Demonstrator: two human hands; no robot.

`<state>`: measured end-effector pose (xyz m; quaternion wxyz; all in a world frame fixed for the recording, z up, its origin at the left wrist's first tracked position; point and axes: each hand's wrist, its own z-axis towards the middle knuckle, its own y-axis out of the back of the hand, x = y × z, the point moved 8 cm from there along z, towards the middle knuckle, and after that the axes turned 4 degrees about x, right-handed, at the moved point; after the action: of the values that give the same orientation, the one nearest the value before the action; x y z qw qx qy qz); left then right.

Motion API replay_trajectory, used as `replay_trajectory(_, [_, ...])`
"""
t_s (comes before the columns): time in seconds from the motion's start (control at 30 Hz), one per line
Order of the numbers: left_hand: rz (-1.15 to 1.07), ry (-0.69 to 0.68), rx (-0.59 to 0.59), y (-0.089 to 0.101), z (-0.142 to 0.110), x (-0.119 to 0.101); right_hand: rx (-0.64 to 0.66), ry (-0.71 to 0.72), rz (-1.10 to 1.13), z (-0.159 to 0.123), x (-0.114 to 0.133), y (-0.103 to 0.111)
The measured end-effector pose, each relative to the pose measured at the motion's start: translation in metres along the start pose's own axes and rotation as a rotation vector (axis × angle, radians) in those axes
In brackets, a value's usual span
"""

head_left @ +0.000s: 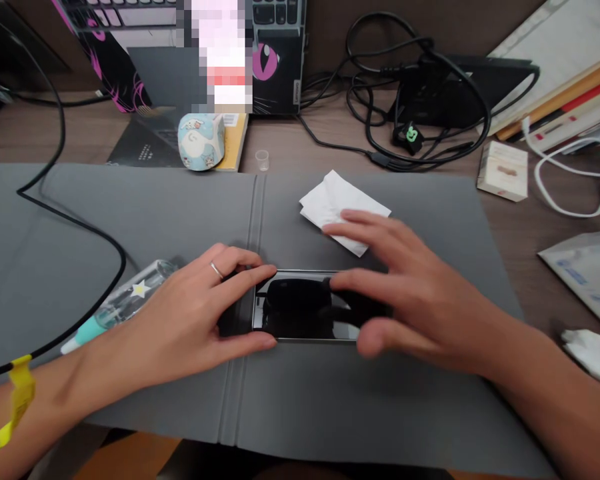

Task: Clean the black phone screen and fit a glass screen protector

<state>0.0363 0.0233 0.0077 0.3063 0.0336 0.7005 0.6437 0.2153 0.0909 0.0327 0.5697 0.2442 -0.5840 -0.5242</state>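
A flat, glossy black rectangular phone with a thin silver edge (300, 327) lies lengthwise on the soft dark-grey mat (355, 413), just right of the mat's double crease, its dark face up and carrying reflections. The left hand (190, 300), with a slim silver ring (217, 271) on one finger, is closed around the phone's left end — fingers at the upper corner, thumb along the lower edge. The right hand (420, 293) is spread wide and slightly blurred over the phone's right end, its thumb well apart from the fingers; whether its fingertips touch the glass, I cannot tell. Its upper fingers reach across the lower part of a folded white paper sheet (340, 200), which lies on the mat beyond the phone. Beside the left forearm, partly covered by it, a clear plastic bottle with a teal-and-white cap and a yellow star (135, 293) lies on its side, near a bending black cable (124, 257). A yellow paper band (23, 387) hangs at the left wrist. Behind the mat, on the brown wood-grain surface (290, 150), are a rounded pale-blue-and-white patterned object (201, 141), a tiny clear plastic cup (263, 160) and — off to the right — a small white cardboard box (503, 170).
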Motion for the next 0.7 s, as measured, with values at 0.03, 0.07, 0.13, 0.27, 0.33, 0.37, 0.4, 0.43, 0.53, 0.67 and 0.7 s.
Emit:
replay_trajectory(0.03, [-0.002,0.008,0.002,0.0,0.0,0.0,-0.04,-0.048,-0.014,-0.001,-0.007,0.004])
replay_trajectory(0.07, [-0.004,0.012,0.003,0.0,0.0,0.001,-0.066,-0.1,-0.032,-0.002,-0.014,0.006])
replay_trajectory(0.13, [0.0,0.019,0.011,-0.001,0.0,0.001,-0.055,-0.179,-0.064,-0.003,-0.025,0.005])
replay_trajectory(0.27, [0.011,0.021,0.021,-0.001,0.001,0.001,0.027,-0.251,-0.133,-0.003,-0.035,-0.005])
replay_trajectory(0.33, [0.011,0.016,0.016,-0.001,0.001,0.0,0.027,-0.271,-0.171,-0.003,-0.035,-0.004])
replay_trajectory(0.37, [0.012,0.016,0.015,0.0,0.001,0.0,0.02,-0.276,-0.184,-0.003,-0.034,-0.003])
replay_trajectory(0.4, [0.015,0.018,0.014,0.0,0.001,0.0,0.013,-0.279,-0.189,-0.003,-0.034,-0.001])
replay_trajectory(0.43, [0.017,0.021,0.016,0.0,0.001,0.0,0.005,-0.281,-0.19,-0.004,-0.033,0.0])
replay_trajectory(0.53, [0.016,0.027,0.03,-0.002,0.0,0.001,-0.023,-0.281,-0.19,-0.005,-0.033,0.003])
replay_trajectory(0.67, [0.006,0.038,0.035,-0.003,0.0,0.001,-0.094,-0.279,-0.201,-0.009,-0.031,0.012])
replay_trajectory(0.7, [-0.003,0.048,0.04,-0.003,0.0,0.002,-0.118,-0.276,-0.193,-0.01,-0.029,0.016])
